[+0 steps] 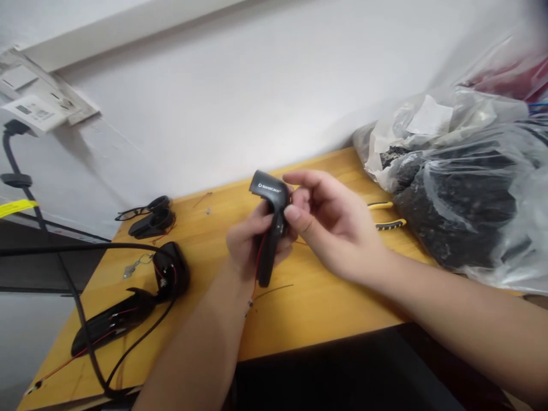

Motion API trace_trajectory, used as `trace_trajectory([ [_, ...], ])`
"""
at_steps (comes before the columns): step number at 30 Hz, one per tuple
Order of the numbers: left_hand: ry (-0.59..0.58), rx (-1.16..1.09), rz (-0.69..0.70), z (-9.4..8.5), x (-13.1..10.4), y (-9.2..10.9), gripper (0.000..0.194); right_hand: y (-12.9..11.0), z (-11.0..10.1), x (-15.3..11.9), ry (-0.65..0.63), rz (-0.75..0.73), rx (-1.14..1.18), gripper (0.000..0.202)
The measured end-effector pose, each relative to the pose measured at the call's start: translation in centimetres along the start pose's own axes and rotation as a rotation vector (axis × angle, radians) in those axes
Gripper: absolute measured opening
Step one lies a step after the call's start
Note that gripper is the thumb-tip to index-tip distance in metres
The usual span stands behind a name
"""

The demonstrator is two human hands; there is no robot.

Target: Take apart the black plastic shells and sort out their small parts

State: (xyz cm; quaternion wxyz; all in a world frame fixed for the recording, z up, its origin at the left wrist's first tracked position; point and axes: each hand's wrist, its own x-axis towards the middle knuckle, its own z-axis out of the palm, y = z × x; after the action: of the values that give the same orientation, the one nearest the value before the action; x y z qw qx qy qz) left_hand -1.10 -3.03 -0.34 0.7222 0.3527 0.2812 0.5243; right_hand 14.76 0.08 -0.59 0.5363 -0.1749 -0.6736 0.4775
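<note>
A black pistol-shaped plastic housing (277,197) with white lettering on its head stands roughly upright over the table. My left hand (248,237) is wrapped round its grip from the left and behind, some fingers hidden by it. At its right edge, my right hand (329,214) has thumb and index finger curled against the bend, the other fingers folded in. A thin red wire (258,262) runs down beside the grip to a small connector below my left hand.
On the wooden table (299,314) at left lie black housing parts (115,322) with red wires, under a looping black cable (81,308). Yellow-handled pliers (390,224) lie at right, beside plastic bags (466,194) holding black material. A wall socket (34,108) is at upper left.
</note>
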Motion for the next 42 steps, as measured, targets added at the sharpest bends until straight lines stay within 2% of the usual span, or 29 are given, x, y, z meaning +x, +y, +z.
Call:
trace_trajectory([
  [7,0.028,0.033,-0.024,0.3,0.2,0.0,0.044,0.1,-0.4,0.6,-0.051,0.205,0.16,0.041],
  [13,0.007,0.013,-0.042,-0.2,0.2,-0.3,0.038,0.0,-0.5,0.6,-0.057,0.23,0.192,0.04],
  [16,-0.007,0.018,-0.074,-0.4,0.2,-0.5,0.041,-0.3,-0.6,0.7,-0.062,0.254,0.185,0.039],
  [21,0.047,0.028,-0.099,-0.5,0.2,-0.6,0.034,-0.6,-0.9,0.9,-0.075,0.3,0.146,0.043],
  [24,0.031,0.013,-0.113,-0.4,0.1,-0.6,0.03,-0.4,-1.2,1.0,-0.084,0.301,0.137,0.045],
  [29,0.02,0.02,-0.07,-0.1,0.5,-1.0,0.031,0.1,-1.2,1.0,-0.073,0.292,0.147,0.045],
  [32,0.021,0.032,0.038,-0.3,0.9,-1.7,0.039,0.2,-0.8,0.8,-0.094,0.308,0.176,0.055],
  [35,0.033,0.016,0.162,-0.5,1.4,-2.3,0.04,0.6,-0.6,0.5,-0.127,0.233,0.04,0.059],
  [38,0.093,0.023,0.193,-0.6,1.6,-2.3,0.046,1.5,-0.8,0.3,-0.211,0.02,-0.254,0.064],
  [42,0.124,0.009,0.187,-1.0,1.6,-1.9,0.067,3.0,-1.0,0.0,-0.367,-0.243,-0.533,0.102],
])
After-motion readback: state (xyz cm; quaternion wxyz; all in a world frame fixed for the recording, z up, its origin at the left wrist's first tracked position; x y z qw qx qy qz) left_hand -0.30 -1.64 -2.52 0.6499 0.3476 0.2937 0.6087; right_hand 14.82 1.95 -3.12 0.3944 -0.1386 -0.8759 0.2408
